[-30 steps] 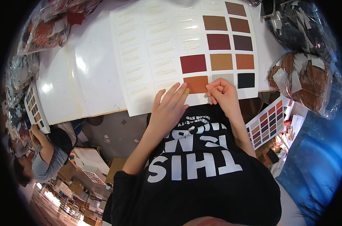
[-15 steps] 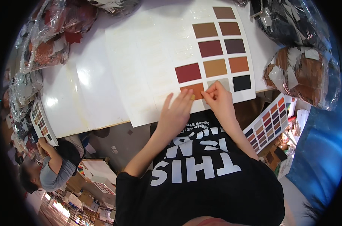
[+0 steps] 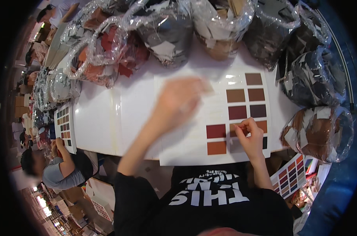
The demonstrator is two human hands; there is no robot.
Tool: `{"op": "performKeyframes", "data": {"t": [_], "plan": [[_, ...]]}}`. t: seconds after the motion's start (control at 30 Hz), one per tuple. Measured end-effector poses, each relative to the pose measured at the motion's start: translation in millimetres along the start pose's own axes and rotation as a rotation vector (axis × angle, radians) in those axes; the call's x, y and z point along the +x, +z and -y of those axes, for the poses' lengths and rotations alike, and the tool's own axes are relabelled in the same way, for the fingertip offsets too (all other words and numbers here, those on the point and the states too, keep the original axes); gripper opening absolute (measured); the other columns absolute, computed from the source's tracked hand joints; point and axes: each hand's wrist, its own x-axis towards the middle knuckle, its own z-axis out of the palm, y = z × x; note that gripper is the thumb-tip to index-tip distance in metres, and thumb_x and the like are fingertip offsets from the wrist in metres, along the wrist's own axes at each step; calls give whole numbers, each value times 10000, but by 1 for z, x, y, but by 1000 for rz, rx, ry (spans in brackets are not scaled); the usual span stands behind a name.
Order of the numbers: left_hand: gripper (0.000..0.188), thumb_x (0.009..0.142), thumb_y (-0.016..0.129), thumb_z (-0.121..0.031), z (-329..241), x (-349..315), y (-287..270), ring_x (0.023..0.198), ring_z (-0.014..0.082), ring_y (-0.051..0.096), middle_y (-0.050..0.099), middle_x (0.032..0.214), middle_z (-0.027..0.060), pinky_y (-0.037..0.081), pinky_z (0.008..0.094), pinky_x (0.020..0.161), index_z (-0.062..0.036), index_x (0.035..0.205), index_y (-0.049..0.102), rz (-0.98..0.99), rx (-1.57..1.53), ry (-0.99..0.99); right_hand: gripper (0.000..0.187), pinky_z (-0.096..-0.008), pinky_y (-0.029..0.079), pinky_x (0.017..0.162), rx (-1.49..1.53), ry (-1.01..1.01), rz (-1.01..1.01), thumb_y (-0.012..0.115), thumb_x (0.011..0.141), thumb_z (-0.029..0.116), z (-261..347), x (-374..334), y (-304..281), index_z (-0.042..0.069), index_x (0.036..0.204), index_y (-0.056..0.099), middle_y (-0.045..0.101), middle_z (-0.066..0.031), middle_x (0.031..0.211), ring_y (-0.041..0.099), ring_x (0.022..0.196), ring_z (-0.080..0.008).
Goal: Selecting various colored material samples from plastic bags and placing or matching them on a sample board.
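In the head view, the white card (image 3: 182,155) lies on the white table (image 3: 96,126), from the centre toward the right of the frame, its near edge at the table's front edge. Coloured swatches, among them a dark red swatch (image 3: 216,131) and an orange swatch (image 3: 216,148), sit in columns on its right part. The left hand (image 3: 176,100) is over the card at mid-frame, too blurred to say how far its fingers are spread or whether they hold anything. The right hand (image 3: 251,135), right of centre, is over the swatches with thumb and forefinger pinched together; whether something thin is between them is unclear. The card looks light and fairly stiff, probably easiest to lift by its bare margins; the swatches look thin and light, likely pliable, best pinched at an edge or corner.
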Motion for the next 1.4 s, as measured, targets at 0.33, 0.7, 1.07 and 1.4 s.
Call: {"op": "performKeyframes", "data": {"t": [0.33, 0.7, 1.07, 1.4], "plan": [[311, 873, 535, -121, 231, 145, -68, 970, 335, 630, 656, 1071, 165, 502, 406, 821, -98, 1171, 621, 186, 558, -356, 122, -209, 411, 481, 0, -325, 15, 671, 866, 74, 50, 94, -8, 15, 834, 568, 595, -21, 615, 549, 510, -74], [148, 859, 518, -109, 249, 154, -47, 845, 343, 675, 630, 972, 158, 539, 448, 687, -39, 971, 584, 109, 1003, -238, 107, -252, 441, 535, -562, -819, -450, 690, 846, 128, 102, 221, -33, 67, 858, 603, 603, -21, 717, 596, 622, -140], [185, 905, 558, -226, 253, 154, -42, 827, 364, 647, 652, 909, 144, 497, 461, 684, -45, 940, 540, -17, 934, -224, 196, -405, 439, 846, -436, -1266, -272, 669, 737, 159, 79, 335, -54, 98, 924, 671, 595, -75, 928, 558, 989, -261], [181, 970, 542, -151, 212, 141, -77, 878, 159, 677, 688, 969, 98, 547, 243, 742, 26, 991, 577, -518, -262, -328, 111, -372, 467, 752, -813, -1062, -385, 653, 750, 58, 119, 304, -50, 65, 835, 582, 594, -84, 822, 611, 855, -248]]}}
